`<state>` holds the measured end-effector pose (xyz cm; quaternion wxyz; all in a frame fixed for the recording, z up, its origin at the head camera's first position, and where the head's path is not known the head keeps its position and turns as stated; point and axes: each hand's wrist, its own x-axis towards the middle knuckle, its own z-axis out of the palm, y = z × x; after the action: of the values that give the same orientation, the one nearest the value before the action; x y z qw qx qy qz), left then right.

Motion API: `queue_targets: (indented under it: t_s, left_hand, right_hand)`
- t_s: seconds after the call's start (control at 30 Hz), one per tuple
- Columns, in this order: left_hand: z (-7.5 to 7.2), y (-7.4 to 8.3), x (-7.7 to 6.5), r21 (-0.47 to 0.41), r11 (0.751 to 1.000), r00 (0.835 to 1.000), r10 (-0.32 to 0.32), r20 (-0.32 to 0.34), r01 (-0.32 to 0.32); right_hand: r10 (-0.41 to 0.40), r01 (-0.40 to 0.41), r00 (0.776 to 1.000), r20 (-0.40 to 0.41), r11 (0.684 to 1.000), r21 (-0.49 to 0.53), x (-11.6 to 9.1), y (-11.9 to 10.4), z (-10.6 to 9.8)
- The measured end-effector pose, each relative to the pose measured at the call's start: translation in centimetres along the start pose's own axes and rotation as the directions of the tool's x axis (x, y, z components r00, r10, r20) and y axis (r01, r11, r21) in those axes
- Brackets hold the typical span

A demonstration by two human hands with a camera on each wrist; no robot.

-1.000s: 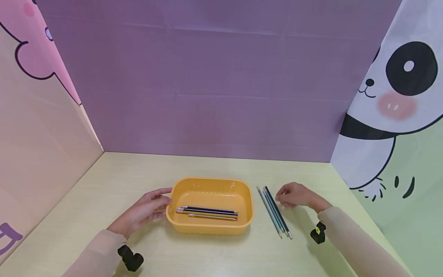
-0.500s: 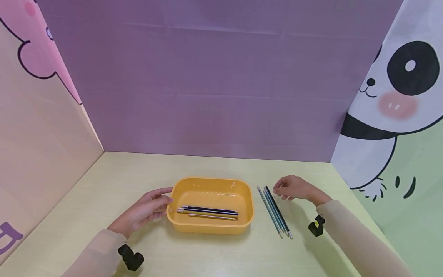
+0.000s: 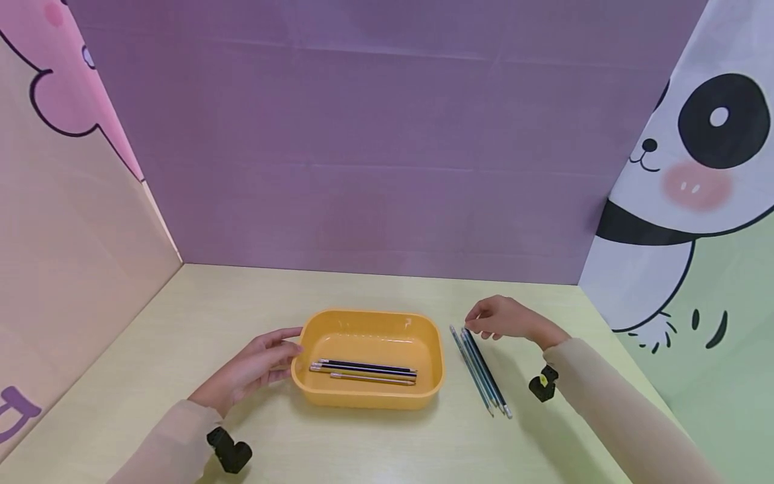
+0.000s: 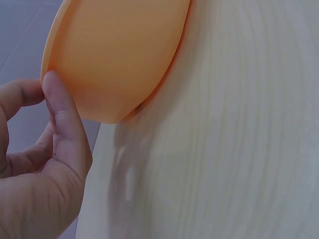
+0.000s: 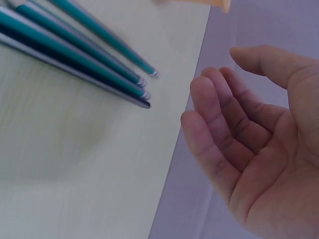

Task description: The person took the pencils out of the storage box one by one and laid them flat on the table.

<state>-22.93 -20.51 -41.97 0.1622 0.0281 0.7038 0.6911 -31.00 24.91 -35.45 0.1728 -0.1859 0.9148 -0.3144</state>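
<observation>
My left hand (image 3: 256, 366) pinches the left rim of a yellow plastic tray (image 3: 371, 396). In the left wrist view, the thumb (image 4: 61, 99) lies against the tray's outer wall and a finger meets its rim. Several pencils (image 3: 369, 368), black and gold-coloured, lie lengthwise inside. To the right of the tray, a loose bundle of teal and black pencils (image 3: 480, 370) rests on the table. My right hand (image 3: 502, 317) hovers by their far ends. In the right wrist view, its thumb and loosely bent fingers are apart, with nothing between them; the teal pencils (image 5: 99, 50) lie beside it.
The pale wooden table (image 3: 338, 444) meets a purple back panel (image 3: 387, 161). Printed side panels stand left and right, the right one with a panda (image 3: 683, 154). Each wrist carries a small black camera (image 3: 230, 450).
My right hand has moved up and to the left, from beside the pencils to their far ends. The left hand, tray and pencils have stayed put.
</observation>
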Motion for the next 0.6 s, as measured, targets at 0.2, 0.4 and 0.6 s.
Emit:
queue_targets:
  t_s: [0.2, 0.4, 0.6]
  left_hand:
    - [0.0, 0.0, 0.1, -0.009, 1.0, 1.0, -0.001, 0.001, 0.001]
    - [-0.1, 0.0, 0.2, -0.017, 1.0, 1.0, -0.008, 0.0, 0.008]
    - [0.0, 0.0, 0.3, -0.015, 1.0, 1.0, -0.012, -0.007, 0.011]
  right_hand:
    - [-0.019, 0.019, 1.0, 0.012, 1.0, -0.022, 0.6, -1.4, -0.3]
    - [-0.024, 0.026, 0.999, 0.032, 0.998, -0.054, 1.2, -2.5, -0.1]
    - [-0.042, 0.046, 0.998, 0.042, 0.995, -0.086, 2.0, -3.7, 0.3]
